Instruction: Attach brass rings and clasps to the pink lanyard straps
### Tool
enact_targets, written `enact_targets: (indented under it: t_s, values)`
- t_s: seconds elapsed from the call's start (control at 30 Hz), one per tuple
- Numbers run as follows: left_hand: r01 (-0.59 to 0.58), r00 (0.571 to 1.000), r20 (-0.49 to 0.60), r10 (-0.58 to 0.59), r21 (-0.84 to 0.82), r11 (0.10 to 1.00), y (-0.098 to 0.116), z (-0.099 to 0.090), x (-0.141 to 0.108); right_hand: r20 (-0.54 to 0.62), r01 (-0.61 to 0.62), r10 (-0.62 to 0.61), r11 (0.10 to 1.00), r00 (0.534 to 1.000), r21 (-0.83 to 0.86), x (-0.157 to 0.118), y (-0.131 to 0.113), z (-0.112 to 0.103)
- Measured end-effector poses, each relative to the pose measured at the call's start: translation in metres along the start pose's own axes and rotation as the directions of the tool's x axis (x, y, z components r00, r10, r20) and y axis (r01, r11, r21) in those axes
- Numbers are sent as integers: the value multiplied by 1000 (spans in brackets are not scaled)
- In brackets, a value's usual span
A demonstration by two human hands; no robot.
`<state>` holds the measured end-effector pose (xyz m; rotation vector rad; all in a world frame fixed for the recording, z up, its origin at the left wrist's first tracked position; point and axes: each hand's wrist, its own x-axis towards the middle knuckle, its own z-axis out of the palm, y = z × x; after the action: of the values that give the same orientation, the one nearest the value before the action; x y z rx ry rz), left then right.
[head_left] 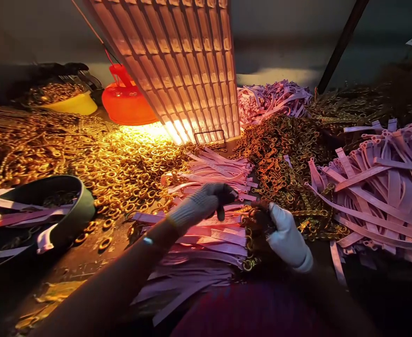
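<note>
My left hand (209, 201), in a pale knit glove with dark fingertips, is over a stack of pink straps (209, 234). Its fingers are curled in toward the thumb, and whatever they pinch is too small to make out. To its right is my right hand (286, 234), in a white glove with dark fingers. Those fingers are closed, and shadow hides what is in them. Gold-coloured rings and clasps (249, 248) line the right ends of the straps below my hands. A heap of gold chain pieces with clasps (279, 154) lies just beyond my right hand.
Loose gold rings (132, 164) spread across the left. A dark green tub (86, 201) with straps stands at near left. Behind are a yellow bowl (75, 104), a glowing orange lamp (128, 103) and a leaning ribbed panel (191, 70). More pink straps (384, 182) are piled at right.
</note>
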<state>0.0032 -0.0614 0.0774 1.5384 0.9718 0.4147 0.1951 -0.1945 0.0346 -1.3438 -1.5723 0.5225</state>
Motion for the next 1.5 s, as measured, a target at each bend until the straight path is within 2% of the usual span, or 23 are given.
enact_targets:
  t_s: [0.1, 0.2, 0.27, 0.37, 0.47, 0.53, 0.6, 0.7, 0.77, 0.9, 1.0, 1.1, 1.2, 1.33, 1.5]
  values:
    - [133, 991, 6, -137, -268, 954, 0, -8, -48, 133, 114, -104, 991, 986, -67, 13, -18, 17]
    - [130, 978, -85, -191, -469, 874, -11, 1, -75, 236, 204, -151, 954, 960, -221, 20, -33, 32]
    - [112, 956, -183, -230, -494, 862, -19, 9, -83, 278, 247, -147, 894, 949, -373, 20, -39, 40]
    - [90, 955, -237, -178, -341, 936, -25, 18, -86, 295, 312, -166, 762, 941, -568, 14, -43, 46]
    - [-16, 969, -248, 14, -7, 1000, -28, 20, -84, 281, 369, -239, 646, 929, -668, 6, -42, 49]
    - [-133, 958, -228, 174, 182, 974, -30, 19, -79, 260, 375, -273, 602, 926, -705, 2, -38, 51]
    - [-203, 958, -146, 247, 263, 943, -34, 16, -74, 236, 373, -301, 573, 924, -730, 0, -33, 52]
    - [-228, 974, 28, 227, 207, 951, -40, 13, -68, 226, 397, -354, 548, 908, -736, -3, -25, 52]
    - [-253, 967, 80, 243, 149, 956, -44, 14, -66, 237, 406, -353, 552, 905, -729, -5, -22, 51]
    - [-286, 957, -20, 289, 92, 954, -49, 23, -66, 269, 356, -234, 574, 934, -738, -4, -25, 41]
    - [-199, 976, -84, 203, 47, 979, -48, 27, -68, 335, 306, -69, 604, 940, -735, 2, -37, 31]
    - [-166, 973, -144, 181, 111, 980, -46, 29, -70, 445, 274, 117, 643, 888, -716, 11, -50, 25]
    - [-210, 951, -188, 244, 184, 960, -47, 33, -73, 483, 268, 216, 611, 849, -745, 17, -53, 27]
    - [-236, 932, -217, 289, 242, 941, -57, 36, -75, 546, 375, 139, 587, 826, -717, 12, -44, 36]
    - [-258, 946, -120, 301, 286, 923, -63, 33, -74, 635, 512, 31, 563, 772, -649, 5, -32, 40]
